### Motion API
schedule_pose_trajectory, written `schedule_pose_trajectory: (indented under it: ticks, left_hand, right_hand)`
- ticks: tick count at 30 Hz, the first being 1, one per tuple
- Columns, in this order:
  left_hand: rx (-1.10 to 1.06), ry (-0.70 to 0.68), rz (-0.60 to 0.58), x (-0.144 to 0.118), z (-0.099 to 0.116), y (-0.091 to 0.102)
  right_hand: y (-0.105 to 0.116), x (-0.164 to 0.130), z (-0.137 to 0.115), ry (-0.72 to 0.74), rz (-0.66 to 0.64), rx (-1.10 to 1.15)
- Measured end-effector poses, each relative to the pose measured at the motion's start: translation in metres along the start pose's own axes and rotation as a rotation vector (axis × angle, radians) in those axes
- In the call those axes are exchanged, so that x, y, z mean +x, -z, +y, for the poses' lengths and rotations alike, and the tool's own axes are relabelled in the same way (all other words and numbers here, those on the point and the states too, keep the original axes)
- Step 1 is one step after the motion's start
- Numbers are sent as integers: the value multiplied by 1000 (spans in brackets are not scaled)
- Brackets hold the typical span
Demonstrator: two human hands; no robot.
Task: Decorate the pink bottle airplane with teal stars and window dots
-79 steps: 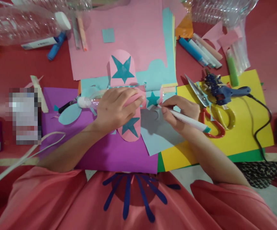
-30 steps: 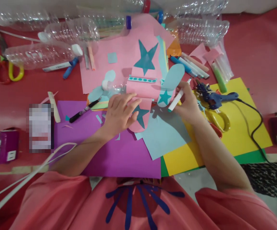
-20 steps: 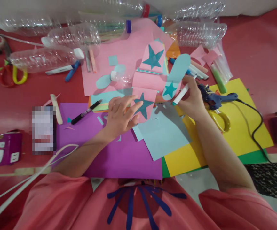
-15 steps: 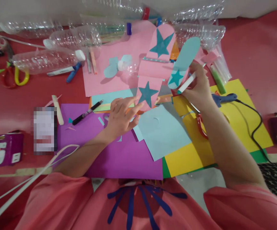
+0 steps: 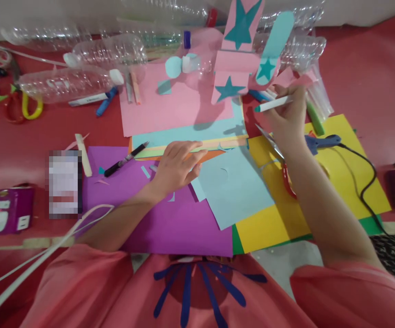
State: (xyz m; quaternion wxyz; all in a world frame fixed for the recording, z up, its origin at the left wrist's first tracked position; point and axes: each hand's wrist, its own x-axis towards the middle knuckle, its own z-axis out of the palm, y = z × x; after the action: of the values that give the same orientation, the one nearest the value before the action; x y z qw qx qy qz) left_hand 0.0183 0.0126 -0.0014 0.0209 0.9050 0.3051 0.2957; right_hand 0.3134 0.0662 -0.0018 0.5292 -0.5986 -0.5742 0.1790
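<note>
My left hand is open, fingers apart, over the edge of the stacked paper sheets, and holds nothing. In my right hand a white marker with a green tip is gripped between the fingers, tip pointing left. Beyond both hands is a pink paper piece with dark teal stars, around a clear bottle whose white cap points left. A light blue rounded strip bearing a teal star leans at its right. Under my right wrist lie red-handled scissors, partly covered by the arm.
Light blue paper overlaps purple and yellow sheets. A blue glue gun with a black cord lies right. Clear bottles line the back. A black pen and a phone lie left.
The pink starred piece and the light blue strip have moved away from me, up in the view, and off my left hand's fingertips. My right hand, with the marker, has shifted slightly.
</note>
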Motion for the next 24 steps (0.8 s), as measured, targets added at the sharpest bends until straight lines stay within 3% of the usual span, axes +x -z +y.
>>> schedule_pose_trajectory:
  ticks: [2,5,10,17,20,24]
  left_hand:
    - [-103,69,-25,0,-1,1]
    - [-228,231,40,2,-4,2]
    - [-306,415,126,12,-10,11]
    - [-170,409,-301,6,-6,33]
    - [-94,341,-406,-8,-1,35]
    - [-89,267,-448,-22,-2,33]
  right_hand:
    - [0,-20,-14,31,-24,22]
    - [3,-54,-35,0,-266,96]
    - [7,-88,-54,73,-650,-279]
    - [6,-89,-60,122,-819,-409]
    - [7,-89,-65,148,-883,-428]
    - [6,-91,-70,153,-931,-382]
